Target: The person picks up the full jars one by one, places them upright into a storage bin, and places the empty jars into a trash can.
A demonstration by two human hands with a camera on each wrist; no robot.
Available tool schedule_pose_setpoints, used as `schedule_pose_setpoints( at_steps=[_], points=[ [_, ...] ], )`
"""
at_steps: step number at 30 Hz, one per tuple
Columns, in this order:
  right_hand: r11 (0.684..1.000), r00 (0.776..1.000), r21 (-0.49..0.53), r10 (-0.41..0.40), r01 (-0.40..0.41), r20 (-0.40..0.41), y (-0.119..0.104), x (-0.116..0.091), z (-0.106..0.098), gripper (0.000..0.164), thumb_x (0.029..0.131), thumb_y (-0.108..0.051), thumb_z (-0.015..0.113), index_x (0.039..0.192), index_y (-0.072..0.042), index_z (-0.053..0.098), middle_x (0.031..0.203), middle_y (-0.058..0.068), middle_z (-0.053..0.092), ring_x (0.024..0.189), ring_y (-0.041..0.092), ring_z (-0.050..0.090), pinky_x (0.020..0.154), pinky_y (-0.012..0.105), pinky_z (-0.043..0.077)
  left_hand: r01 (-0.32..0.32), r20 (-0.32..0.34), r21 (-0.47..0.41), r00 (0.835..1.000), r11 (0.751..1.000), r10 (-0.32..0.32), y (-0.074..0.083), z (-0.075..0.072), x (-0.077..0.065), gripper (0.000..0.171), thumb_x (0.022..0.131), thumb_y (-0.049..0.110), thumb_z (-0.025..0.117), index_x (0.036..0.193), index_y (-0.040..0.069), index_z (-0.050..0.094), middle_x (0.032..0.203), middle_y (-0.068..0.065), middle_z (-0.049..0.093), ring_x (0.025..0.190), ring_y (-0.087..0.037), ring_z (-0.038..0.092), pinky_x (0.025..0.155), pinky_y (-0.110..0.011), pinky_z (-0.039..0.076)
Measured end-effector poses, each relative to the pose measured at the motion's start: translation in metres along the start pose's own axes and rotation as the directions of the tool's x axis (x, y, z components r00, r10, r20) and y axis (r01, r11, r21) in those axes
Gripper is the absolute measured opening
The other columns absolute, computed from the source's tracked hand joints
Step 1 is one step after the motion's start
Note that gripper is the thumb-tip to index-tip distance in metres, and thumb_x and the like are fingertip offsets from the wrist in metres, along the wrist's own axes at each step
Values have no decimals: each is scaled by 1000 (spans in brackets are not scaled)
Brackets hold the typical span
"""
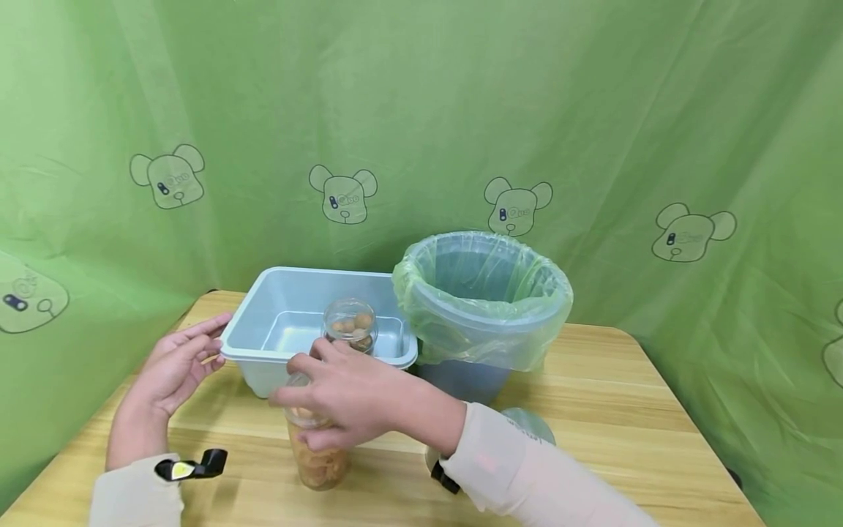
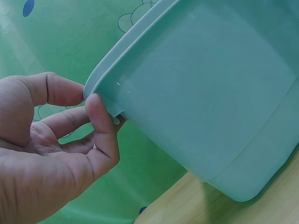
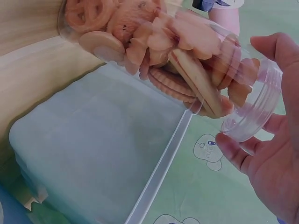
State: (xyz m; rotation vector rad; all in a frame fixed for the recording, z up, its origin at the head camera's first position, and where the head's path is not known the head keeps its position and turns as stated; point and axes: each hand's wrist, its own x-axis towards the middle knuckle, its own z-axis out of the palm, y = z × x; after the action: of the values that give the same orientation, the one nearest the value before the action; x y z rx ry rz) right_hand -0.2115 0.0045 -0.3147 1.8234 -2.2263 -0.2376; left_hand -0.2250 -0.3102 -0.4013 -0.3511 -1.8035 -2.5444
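Note:
My left hand (image 1: 181,362) is at the left corner of a light blue plastic bin (image 1: 253,369); in the left wrist view its thumb and forefinger pinch the rim. From above, my right hand (image 1: 356,391) grips the top of a clear jar (image 1: 319,465), fingers and thumb around the neck. Biscuits of mixed shapes (image 3: 182,70), some like pretzels, fill this jar, which is upright in front of the bin. A second clear jar (image 1: 349,311) with round brown pieces stands inside the bin, its lower part hidden behind the right hand.
To the bin's right stands a blue bucket (image 1: 454,377) lined with a green plastic bag (image 1: 487,333). A clear round object (image 1: 530,423) lies partly behind the right sleeve. The wooden table (image 1: 612,410) ends at a green curtain (image 1: 421,88) with printed bear heads.

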Motion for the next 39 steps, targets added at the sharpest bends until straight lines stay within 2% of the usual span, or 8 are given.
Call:
schedule_pose_setpoints(
  at_steps=[5, 9, 14, 20, 32, 39],
  points=[
    [1000, 1000, 10, -19, 19, 23, -1, -1, -4, 52, 90, -50, 65, 139, -33, 58, 132, 1, 56, 102, 19, 47, 81, 29, 40, 4, -3, 6, 1000, 1000, -4, 0, 1, 0, 38, 104, -4, 48, 128, 16, 71, 122, 2, 71, 88, -10, 68, 79, -24, 56],
    [999, 999, -16, -45, 46, 27, -4, -2, -10, 51, 88, -53, 64, 135, -35, 59, 131, 0, 55, 105, 20, 48, 76, 28, 39, 10, -4, 12, 1000, 1000, -10, 0, 1, 0, 39, 105, -4, 47, 128, 16, 71, 122, 3, 71, 88, -10, 68, 79, -24, 55],
    [995, 997, -71, -71, 70, -13, -6, -1, -20, 50, 87, -54, 63, 133, -34, 60, 129, 1, 55, 101, 20, 48, 73, 26, 39, 8, -5, 4, 1000, 1000, -8, 0, 0, 0, 39, 105, -4, 46, 128, 16, 71, 123, 2, 70, 88, -10, 68, 80, -23, 56],
    [992, 993, -85, -101, 95, -67, -8, -1, -40, 51, 84, -53, 64, 131, -33, 63, 125, 1, 55, 98, 20, 47, 72, 26, 38, 12, 7, -6, 1000, 1000, -12, 0, -1, 1, 38, 106, -3, 46, 130, 15, 70, 122, 0, 70, 89, -10, 68, 80, -23, 56],
    [981, 971, -134, -164, 141, -173, -6, 12, -80, 36, 84, -46, 59, 116, -30, 65, 112, -2, 56, 87, 19, 44, 65, 26, 36, -7, 46, -31, 999, 999, 9, -3, -4, -1, 40, 106, -4, 44, 131, 14, 69, 124, 2, 69, 89, -9, 66, 80, -24, 56],
    [981, 972, -127, -169, 148, -166, 2, 23, -109, 40, 85, -45, 58, 121, -31, 64, 120, 0, 57, 95, 20, 50, 82, 29, 42, -10, 51, -47, 999, 999, 13, -3, -5, 0, 43, 107, -3, 41, 124, 20, 73, 126, 7, 68, 103, -9, 68, 88, -24, 57]
  ],
)
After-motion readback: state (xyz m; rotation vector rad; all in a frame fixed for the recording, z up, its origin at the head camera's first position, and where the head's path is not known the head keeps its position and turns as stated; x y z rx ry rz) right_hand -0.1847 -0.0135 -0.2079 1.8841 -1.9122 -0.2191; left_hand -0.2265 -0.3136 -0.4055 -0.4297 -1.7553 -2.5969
